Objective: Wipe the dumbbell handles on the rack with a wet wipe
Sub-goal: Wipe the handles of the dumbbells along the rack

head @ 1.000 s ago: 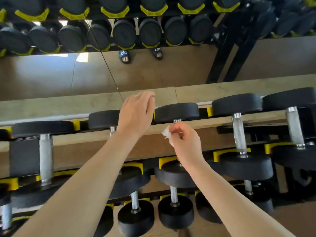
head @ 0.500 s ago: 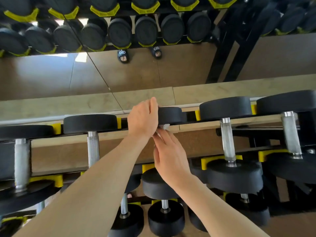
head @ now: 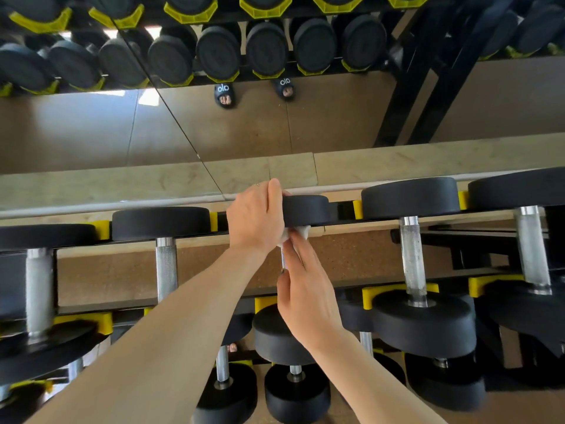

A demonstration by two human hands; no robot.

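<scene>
**Wipe could slip off the bar**

Mirror behind the rack; I see my left hand gripping the weight's far end, my right hand pinching the wipe round the handle. A loose pinch may drop it, or roll the weight.

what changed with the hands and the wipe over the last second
The right hand carried the wet wipe from mid-air up onto the dumbbell handle and now wraps it there. The left hand stayed gripping the far dumbbell head.
</scene>
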